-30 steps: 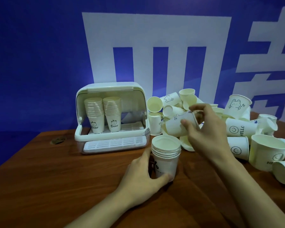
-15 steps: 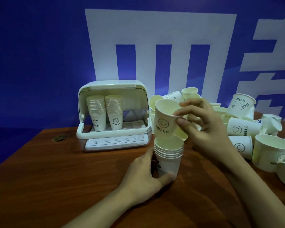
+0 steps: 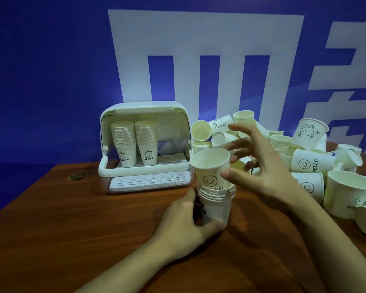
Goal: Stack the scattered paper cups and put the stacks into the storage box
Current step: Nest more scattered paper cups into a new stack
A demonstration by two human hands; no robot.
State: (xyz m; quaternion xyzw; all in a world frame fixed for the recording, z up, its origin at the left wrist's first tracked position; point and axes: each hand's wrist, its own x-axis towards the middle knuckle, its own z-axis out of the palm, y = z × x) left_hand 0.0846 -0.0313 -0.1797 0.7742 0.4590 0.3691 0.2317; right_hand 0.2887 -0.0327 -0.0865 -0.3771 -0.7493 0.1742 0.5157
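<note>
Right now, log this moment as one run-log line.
left hand: grips stack | right hand: fingers spread, thumb touching smiley cup half-nested in stack | storage box: open, two stacks inside

Inside the storage box (image 3: 145,144), the bottom cup of each of the two stacks (image 3: 123,142) reads "Bear" under a small bear face. A cup lying on its side (image 3: 309,163) in the pile reads "HELLO" beside a smiley. The top cup (image 3: 210,168) of the stack on the table shows a smiley with what seems to be "HELLO", half hidden. The wall (image 3: 207,56) bears large white characters, cut off.
</note>
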